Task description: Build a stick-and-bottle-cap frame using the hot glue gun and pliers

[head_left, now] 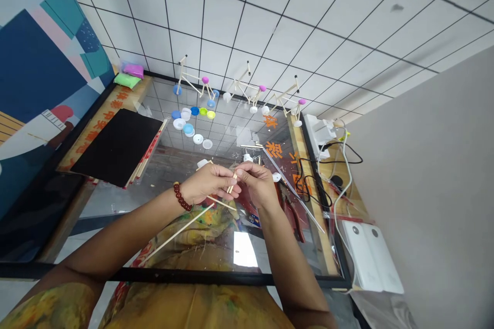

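Observation:
Short pale wooden sticks (232, 183) are pinched between the fingers of my left hand (210, 183) and my right hand (257, 183), which meet above the middle of the glass tabletop (162, 149). My left thumb presses on the sticks, and my right fingertips grip their upper end. How the pieces join is hidden by the fingers. Below my left hand lies a long thin wooden stick (179, 231) on the glass. A second wooden stick (222, 203) pokes out under my fingers. By my right wrist rest red-handled pliers (295, 216).
Several bottle caps (188, 129) lie toward the back. Three small stick-built bicycles (193, 85) with cap wheels stand along the wall. A black board (119, 146) is at left, near packets of clay (133, 70). Cables (343, 175) and a white power strip (320, 131) run along the right edge.

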`<state>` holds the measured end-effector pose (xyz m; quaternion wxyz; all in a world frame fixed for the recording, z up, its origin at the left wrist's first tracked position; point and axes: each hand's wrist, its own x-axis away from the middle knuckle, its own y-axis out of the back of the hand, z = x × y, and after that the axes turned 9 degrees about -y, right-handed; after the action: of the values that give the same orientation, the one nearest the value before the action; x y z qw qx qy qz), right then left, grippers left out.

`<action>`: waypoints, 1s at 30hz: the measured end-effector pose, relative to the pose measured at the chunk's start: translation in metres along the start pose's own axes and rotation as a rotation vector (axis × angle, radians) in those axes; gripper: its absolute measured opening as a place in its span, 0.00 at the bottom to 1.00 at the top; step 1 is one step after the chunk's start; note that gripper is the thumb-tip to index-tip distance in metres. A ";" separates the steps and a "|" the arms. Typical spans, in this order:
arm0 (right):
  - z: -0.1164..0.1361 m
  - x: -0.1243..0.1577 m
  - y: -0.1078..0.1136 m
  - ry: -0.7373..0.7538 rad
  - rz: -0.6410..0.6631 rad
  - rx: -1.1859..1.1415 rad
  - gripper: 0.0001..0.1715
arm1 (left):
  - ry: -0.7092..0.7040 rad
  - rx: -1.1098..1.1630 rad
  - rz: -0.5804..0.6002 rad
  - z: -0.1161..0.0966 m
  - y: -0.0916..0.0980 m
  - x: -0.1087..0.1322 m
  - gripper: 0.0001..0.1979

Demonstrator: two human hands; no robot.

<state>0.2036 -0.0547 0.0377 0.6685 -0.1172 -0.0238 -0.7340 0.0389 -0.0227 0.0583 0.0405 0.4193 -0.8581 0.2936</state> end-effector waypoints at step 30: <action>-0.001 0.004 -0.003 0.266 -0.093 0.219 0.05 | -0.040 -0.083 -0.081 -0.004 -0.001 0.001 0.24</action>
<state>0.2000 -0.0583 0.0381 0.6401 0.0556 -0.0205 -0.7660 0.0383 -0.0218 0.0630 0.0526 0.4574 -0.8525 0.2473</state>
